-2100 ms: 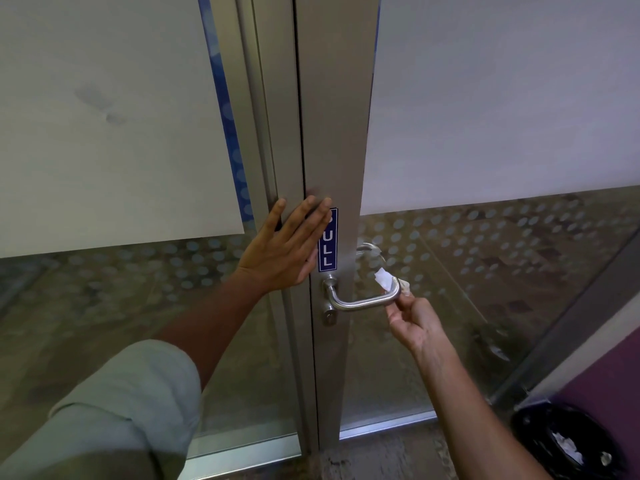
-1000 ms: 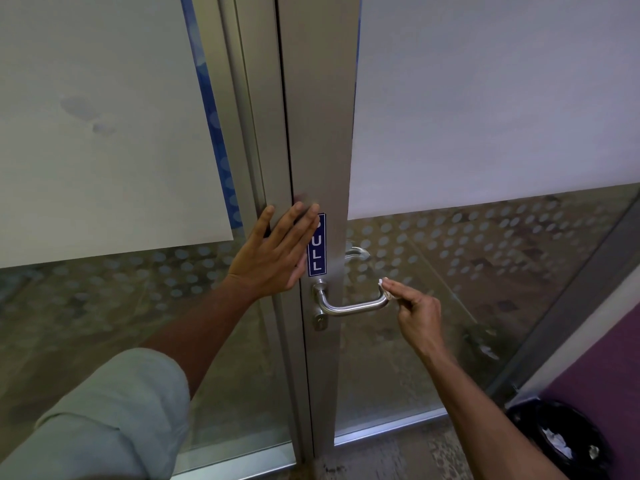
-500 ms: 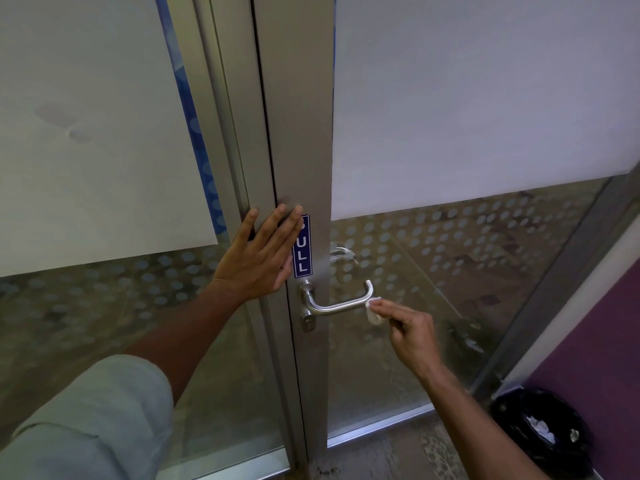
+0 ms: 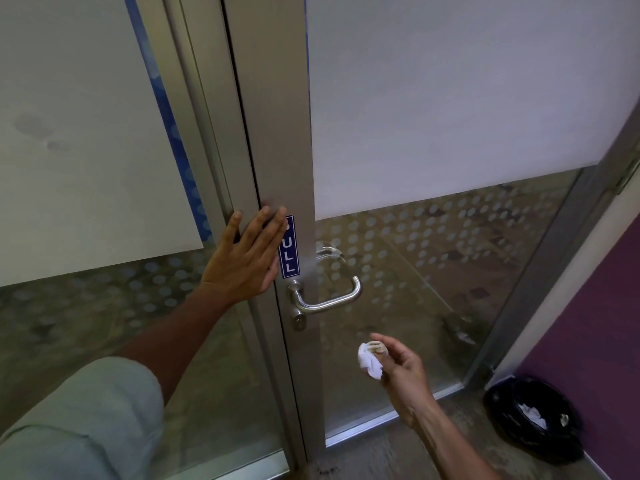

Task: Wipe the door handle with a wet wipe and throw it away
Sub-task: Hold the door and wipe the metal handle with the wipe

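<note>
A brushed steel lever door handle (image 4: 329, 301) sticks out from the grey metal door frame (image 4: 277, 116), just below a blue "PULL" sticker (image 4: 289, 247). My left hand (image 4: 244, 259) lies flat and open against the frame beside the sticker. My right hand (image 4: 398, 367) hangs below and right of the handle, apart from it, fingers pinched on a crumpled white wet wipe (image 4: 370, 360). A black-lined bin (image 4: 535, 417) stands on the floor at the lower right.
Frosted and dotted glass panels (image 4: 450, 116) fill both sides of the frame. A purple wall (image 4: 595, 323) rises at the right behind the bin, which holds some white scraps. A key cylinder (image 4: 299, 320) sits under the handle.
My right hand has left the handle's end and dropped down and to the right with the wipe. The left hand has stayed pressed on the frame. The view has shifted rightward.
</note>
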A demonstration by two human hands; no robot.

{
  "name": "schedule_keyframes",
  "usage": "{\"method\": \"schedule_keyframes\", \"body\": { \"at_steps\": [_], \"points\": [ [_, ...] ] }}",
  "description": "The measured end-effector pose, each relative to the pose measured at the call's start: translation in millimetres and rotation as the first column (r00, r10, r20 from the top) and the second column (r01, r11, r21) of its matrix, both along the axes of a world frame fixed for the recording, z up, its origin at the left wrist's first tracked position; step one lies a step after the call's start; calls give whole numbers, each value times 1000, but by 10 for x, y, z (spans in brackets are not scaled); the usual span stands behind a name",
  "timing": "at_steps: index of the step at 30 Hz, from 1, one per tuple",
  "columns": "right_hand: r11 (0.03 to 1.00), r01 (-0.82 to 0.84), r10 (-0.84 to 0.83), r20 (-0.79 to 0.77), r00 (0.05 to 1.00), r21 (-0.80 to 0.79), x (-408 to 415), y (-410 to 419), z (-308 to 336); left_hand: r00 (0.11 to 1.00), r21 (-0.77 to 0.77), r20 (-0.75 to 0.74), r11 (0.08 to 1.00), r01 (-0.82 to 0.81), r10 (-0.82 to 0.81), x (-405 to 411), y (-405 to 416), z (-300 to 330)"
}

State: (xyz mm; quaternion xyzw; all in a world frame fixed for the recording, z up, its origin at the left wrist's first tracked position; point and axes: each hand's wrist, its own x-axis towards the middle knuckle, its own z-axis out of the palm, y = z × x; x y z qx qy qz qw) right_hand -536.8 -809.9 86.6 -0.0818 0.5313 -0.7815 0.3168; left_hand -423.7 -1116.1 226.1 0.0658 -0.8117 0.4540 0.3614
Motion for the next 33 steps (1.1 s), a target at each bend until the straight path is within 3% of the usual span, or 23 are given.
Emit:
{"method": "schedule_keyframes", "body": {
  "at_steps": [4,11,17,24,33],
  "points": [
    [999,8,-9,10,1000,47,-23,-75,39,1000,12,11,1000,3,-3,-4,-9,-1],
    [984,-150,145,58,988,100,-7,-311,126,1000,5,6,1000,3,-3,-6,-2,4],
    [987,-74,53,147,988,141,115,-672,185,1000,-6,-11,1000,12,-12,1,17,14],
    [992,-58,103,447,889,-113,326,-1173,344,1000,-10,-7,1000,4,-4,0,19,8],
    [973,127,31,658,753,-192,460,-1490,552,1000,-1,7,1000,-6,6,-1,15,11]
  ]
}}
